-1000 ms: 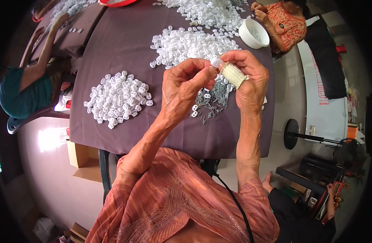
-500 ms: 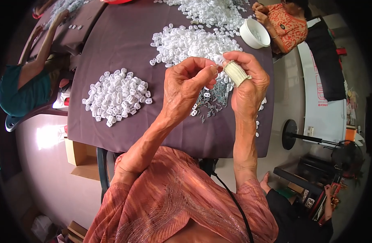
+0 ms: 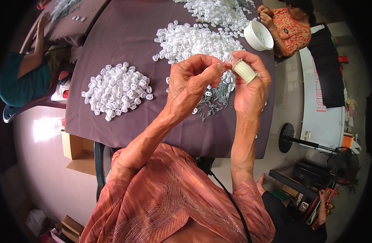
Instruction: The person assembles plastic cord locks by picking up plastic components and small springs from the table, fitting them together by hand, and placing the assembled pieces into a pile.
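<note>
Right hand: grip clamped on a small white piece, held up between thumb and index fingertip, above the surface. Cream wrap around the thumb. Detail on the held piece is too small to read.

Left hand: grip together, thumb and index fingertips pinched, right at the near-left edge of the white piece. Can't tell if something thin sits between those fingertips, or if they touch the piece. Both hands nearly meet, wrists apart, forearms coming up from the lower edge.

Just below the fingertips, partly hidden by the hands: a scatter of grey pins, a few white pieces mixed in.

Around that:
- Small heap of white two-slot pieces, left of the left hand, well apart from it.
- Bigger heap of similar pieces just beyond the hands, partly behind them.
- Another heap at the far side of the surface.
- White tub right of the heaps, near the surface edge, tilted in this view.

Co-worker in an orange patterned top at far right, hands together near the tub. Co-worker in a teal top at left, arms over a second surface.
</note>
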{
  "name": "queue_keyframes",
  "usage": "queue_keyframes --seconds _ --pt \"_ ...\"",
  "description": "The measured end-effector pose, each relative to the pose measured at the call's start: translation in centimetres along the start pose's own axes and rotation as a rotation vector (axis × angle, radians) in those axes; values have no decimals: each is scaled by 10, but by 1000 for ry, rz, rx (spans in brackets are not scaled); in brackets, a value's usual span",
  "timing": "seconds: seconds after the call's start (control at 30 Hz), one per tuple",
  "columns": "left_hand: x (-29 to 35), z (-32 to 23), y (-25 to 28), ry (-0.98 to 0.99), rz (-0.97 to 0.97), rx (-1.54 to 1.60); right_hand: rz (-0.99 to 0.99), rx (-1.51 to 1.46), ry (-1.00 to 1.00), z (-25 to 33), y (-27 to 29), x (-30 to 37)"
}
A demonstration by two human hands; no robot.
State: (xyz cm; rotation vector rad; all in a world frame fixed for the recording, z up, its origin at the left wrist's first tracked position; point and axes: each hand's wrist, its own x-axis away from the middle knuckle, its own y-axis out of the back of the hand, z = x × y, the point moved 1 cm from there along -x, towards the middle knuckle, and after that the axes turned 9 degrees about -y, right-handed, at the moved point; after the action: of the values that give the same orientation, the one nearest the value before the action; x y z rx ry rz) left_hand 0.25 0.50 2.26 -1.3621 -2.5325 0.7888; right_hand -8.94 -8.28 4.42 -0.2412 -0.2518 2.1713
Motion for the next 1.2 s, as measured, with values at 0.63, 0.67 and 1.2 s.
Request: queue_keyframes --seconds 0.63,0.67,1.2 --pt "0 1 -1 -13 -44 1 -7 114 74 -1 -3 4" --pt "0 1 -1 -16 -38 7 -7 114 74 -1 -3 4" --pt "0 0 0 -26 -30 2 -14 333 127 2 -1 7"
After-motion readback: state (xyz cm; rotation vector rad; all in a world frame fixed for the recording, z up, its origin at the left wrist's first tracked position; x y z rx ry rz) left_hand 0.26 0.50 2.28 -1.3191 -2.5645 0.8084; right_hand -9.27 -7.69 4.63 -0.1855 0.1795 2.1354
